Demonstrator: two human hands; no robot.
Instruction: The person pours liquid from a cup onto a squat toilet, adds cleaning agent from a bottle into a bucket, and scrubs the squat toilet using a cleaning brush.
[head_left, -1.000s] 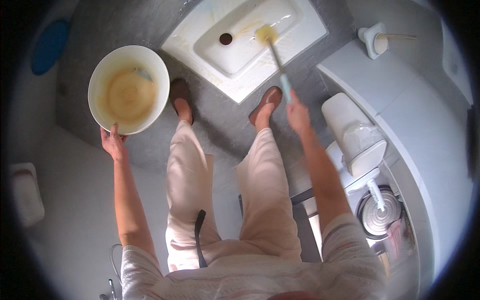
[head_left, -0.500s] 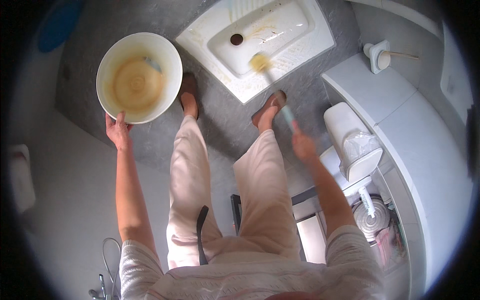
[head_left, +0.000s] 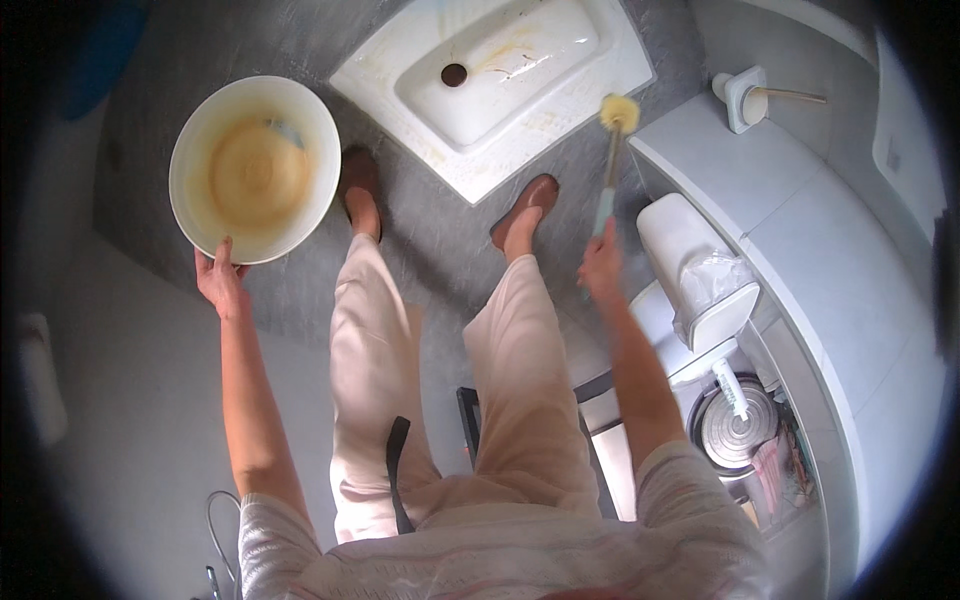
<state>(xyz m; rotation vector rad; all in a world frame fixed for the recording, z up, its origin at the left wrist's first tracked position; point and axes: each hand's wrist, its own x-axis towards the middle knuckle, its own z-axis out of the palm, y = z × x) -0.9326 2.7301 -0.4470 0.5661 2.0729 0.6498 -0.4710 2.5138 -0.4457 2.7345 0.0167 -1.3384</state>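
A white bucket, yellow-brown inside, hangs at the left in my left hand. That hand's fingers are closed on the near rim, with the thumb over the edge. A pale patch shows on the bucket's inner far side; I cannot tell whether it is a reflection. My right hand is closed round the light green and pink handle of a toilet brush. Its yellow bristle head points away from me, beyond the right corner of the white squat toilet. Yellow-brown streaks and dark specks mark the pan around its round drain hole.
A white bin with a plastic liner stands beside the right-hand ledge. On the ledge lies a white holder with a thin stick. My shoes stand on the grey floor near the toilet. A blue object is at the far left.
The toilet brush has swung right, from over the toilet's near edge to beyond its right corner. The bucket stays in my left hand, shifted slightly left and nearer in view.
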